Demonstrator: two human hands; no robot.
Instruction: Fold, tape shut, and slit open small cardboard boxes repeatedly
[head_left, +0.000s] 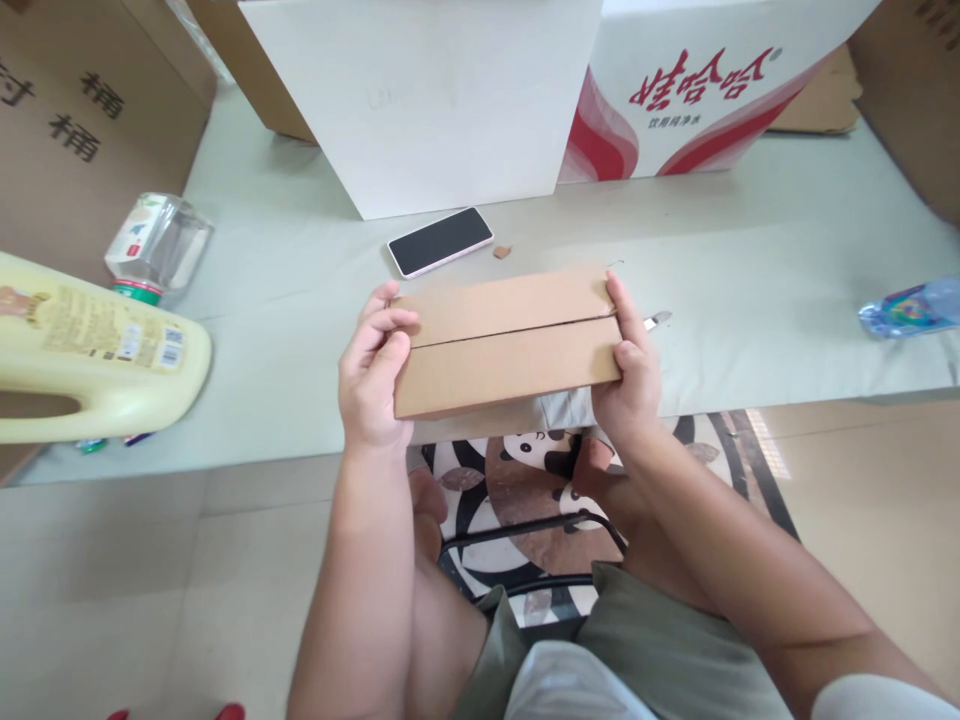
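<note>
A brown cardboard box point(510, 362) is held level between both hands at the front edge of the table. Its two top flaps meet along a dark seam that runs from left to right. My left hand point(376, 375) grips the left end, thumb and fingers pressed against it. Around the right end, my right hand point(628, 365) is closed, with the index finger along the far corner. Just beyond that hand lies a small metal blade point(658, 320), its other end hidden. A phone point(441, 241) with a dark screen rests behind the box, beside a cardboard scrap point(502, 252).
A cloth-covered table point(750, 260) spreads ahead. White cartons point(442, 110) stand along its back. On the left are a yellow jug point(112, 350), a clear bottle point(161, 245) and a large brown carton point(97, 120). A plastic bottle point(911, 308) lies at right.
</note>
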